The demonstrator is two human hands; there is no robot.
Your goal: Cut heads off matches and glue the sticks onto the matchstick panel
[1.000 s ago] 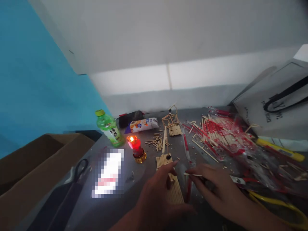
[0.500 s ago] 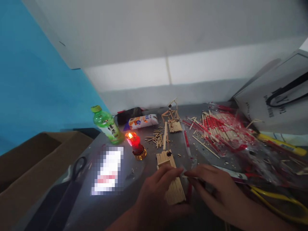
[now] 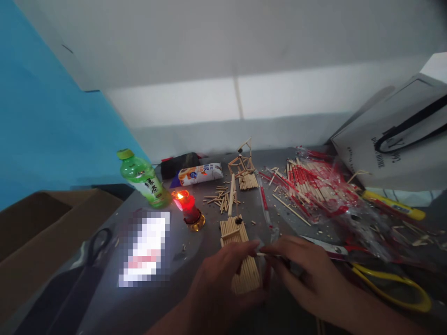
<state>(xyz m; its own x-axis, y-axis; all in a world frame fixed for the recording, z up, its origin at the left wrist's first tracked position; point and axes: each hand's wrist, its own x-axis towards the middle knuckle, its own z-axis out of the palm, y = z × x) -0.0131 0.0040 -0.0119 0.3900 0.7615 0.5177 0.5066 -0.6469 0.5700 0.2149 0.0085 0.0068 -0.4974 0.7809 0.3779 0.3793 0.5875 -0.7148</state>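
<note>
A flat panel of wooden sticks (image 3: 249, 274) lies side by side on the dark tabletop, with a short crosspiece and a dark lump near its far end. My left hand (image 3: 223, 274) curls over the panel, fingers across its top and thumb at the near end, gripping it. Just to the right, my right hand (image 3: 307, 270) pinches a thin wooden stick (image 3: 262, 254) between thumb and fingers. The stick's tip is close to my left fingertips; whether they touch it I cannot tell.
A lit red candle (image 3: 188, 207) stands left of the panel, near a green tea bottle (image 3: 145, 179). Behind are loose stick pieces (image 3: 223, 199) and a small stick structure (image 3: 244, 170). To the right lie bagged sticks (image 3: 310, 186), yellow-handled scissors (image 3: 391, 279) and a yellow cutter (image 3: 394, 204).
The view has swung slightly right, so everything sits further left. Both hands keep nearly the same pose by the panel, and the stick in my right hand shows more clearly.
</note>
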